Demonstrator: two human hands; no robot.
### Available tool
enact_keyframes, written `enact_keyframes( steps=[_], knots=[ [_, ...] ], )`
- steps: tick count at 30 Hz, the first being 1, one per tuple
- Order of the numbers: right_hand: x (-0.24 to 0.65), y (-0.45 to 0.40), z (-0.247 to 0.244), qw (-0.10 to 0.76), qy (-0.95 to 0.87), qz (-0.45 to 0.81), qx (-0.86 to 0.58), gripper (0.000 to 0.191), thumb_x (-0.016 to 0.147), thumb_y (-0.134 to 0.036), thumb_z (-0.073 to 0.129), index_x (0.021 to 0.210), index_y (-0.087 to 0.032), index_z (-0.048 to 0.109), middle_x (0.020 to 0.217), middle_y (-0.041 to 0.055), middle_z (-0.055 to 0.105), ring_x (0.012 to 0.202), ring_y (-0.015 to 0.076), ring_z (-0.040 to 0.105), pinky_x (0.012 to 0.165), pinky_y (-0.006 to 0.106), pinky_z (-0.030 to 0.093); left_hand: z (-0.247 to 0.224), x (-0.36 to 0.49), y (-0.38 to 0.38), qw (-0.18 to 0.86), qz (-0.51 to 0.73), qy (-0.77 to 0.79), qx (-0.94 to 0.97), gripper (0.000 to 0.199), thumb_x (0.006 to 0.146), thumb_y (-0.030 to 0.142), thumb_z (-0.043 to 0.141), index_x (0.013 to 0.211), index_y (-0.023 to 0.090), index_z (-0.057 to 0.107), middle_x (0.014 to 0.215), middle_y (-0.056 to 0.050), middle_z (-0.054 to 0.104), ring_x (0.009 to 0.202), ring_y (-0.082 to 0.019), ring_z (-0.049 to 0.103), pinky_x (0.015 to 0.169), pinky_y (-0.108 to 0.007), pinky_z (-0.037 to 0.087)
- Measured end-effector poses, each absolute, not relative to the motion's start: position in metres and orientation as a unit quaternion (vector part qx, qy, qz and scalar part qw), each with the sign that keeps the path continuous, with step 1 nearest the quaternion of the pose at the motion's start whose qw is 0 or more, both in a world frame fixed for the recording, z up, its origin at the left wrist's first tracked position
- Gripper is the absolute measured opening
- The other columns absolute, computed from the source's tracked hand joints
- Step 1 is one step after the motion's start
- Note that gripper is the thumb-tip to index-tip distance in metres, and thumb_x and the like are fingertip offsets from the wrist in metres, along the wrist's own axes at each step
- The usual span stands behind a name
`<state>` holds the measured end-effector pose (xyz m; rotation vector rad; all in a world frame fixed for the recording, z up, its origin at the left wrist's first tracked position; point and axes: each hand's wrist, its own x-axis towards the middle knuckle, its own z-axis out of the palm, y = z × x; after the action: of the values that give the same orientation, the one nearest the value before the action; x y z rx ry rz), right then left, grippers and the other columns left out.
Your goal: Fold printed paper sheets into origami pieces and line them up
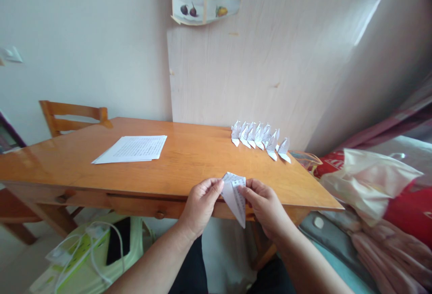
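A folded piece of printed paper (pixel 233 197), kite-shaped with its long point downward, is held up at the front edge of the wooden table (pixel 189 159). My left hand (pixel 202 201) pinches its upper left corner between thumb and fingers. On the right side, my right hand (pixel 265 206) grips the paper, thumb lying on its front face. Several folded paper figures (pixel 258 136) stand in rows at the table's back right. A stack of printed sheets (pixel 133 149) lies flat on the left part of the table.
A wooden chair (pixel 76 114) stands behind the table's left end. Below at left, a power strip with cables (pixel 83 251) and a black phone-like object (pixel 119 240) rest on a pale green surface. Bags (pixel 371 181) and cloth (pixel 394 240) are piled at right.
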<state>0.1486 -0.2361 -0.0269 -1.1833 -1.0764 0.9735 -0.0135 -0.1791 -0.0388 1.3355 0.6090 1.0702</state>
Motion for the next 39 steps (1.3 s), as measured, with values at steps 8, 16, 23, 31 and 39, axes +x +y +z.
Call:
enact_keyframes(
  steps=[8, 16, 23, 31, 39],
  knots=[
    [0.146, -0.238, -0.029, 0.593, -0.466, 0.419, -0.505, 0.032, 0.081, -0.050, 0.072, 0.078, -0.019, 0.064, 0.070, -0.0001, 0.062, 0.064, 0.0148, 0.051, 0.062, 0.027, 0.039, -0.040, -0.014, -0.175, 0.600, 0.466, 0.276, 0.589, 0.035, 0.091, 0.048, 0.062, 0.084, 0.014, 0.066, 0.078, -0.002, 0.067, 0.075, -0.016, 0.060, 0.072, -0.026, 0.048],
    [0.143, -0.240, -0.022, 0.588, -0.470, 0.431, -0.498, 0.035, 0.078, -0.052, 0.075, 0.073, -0.019, 0.063, 0.065, -0.0016, 0.058, 0.060, 0.0130, 0.047, 0.060, 0.027, 0.037, -0.037, -0.014, -0.174, 0.613, 0.462, 0.273, 0.580, 0.036, 0.090, 0.049, 0.063, 0.082, 0.014, 0.063, 0.076, -0.002, 0.065, 0.074, -0.015, 0.058, 0.071, -0.025, 0.047],
    [0.149, -0.238, -0.029, 0.602, -0.478, 0.419, -0.484, 0.033, 0.081, -0.052, 0.072, 0.081, -0.020, 0.066, 0.073, 0.0004, 0.064, 0.066, 0.0152, 0.053, 0.065, 0.028, 0.041, -0.038, -0.013, -0.174, 0.625, 0.447, 0.245, 0.592, 0.031, 0.092, 0.045, 0.061, 0.093, 0.015, 0.064, 0.088, -0.004, 0.069, 0.083, -0.017, 0.063, 0.081, -0.029, 0.050],
    [0.157, -0.238, -0.027, 0.590, -0.549, 0.265, -0.529, 0.026, 0.084, -0.048, 0.069, 0.079, -0.022, 0.071, 0.081, 0.0040, 0.065, 0.077, 0.0201, 0.056, 0.068, 0.031, 0.042, -0.036, -0.021, -0.175, 0.495, 0.462, 0.260, 0.689, 0.021, 0.093, 0.035, 0.062, 0.100, 0.017, 0.070, 0.095, -0.006, 0.071, 0.090, -0.020, 0.065, 0.087, -0.032, 0.051],
    [0.150, -0.243, -0.030, 0.628, -0.460, 0.286, -0.558, 0.037, 0.085, -0.052, 0.065, 0.106, -0.022, 0.069, 0.082, 0.0051, 0.067, 0.069, 0.0195, 0.057, 0.062, 0.032, 0.044, -0.041, -0.024, -0.179, 0.286, 0.538, 0.213, 0.764, 0.023, 0.094, 0.013, 0.053, 0.108, 0.023, 0.068, 0.114, -0.007, 0.067, 0.110, -0.020, 0.063, 0.098, -0.035, 0.049]
  ],
)
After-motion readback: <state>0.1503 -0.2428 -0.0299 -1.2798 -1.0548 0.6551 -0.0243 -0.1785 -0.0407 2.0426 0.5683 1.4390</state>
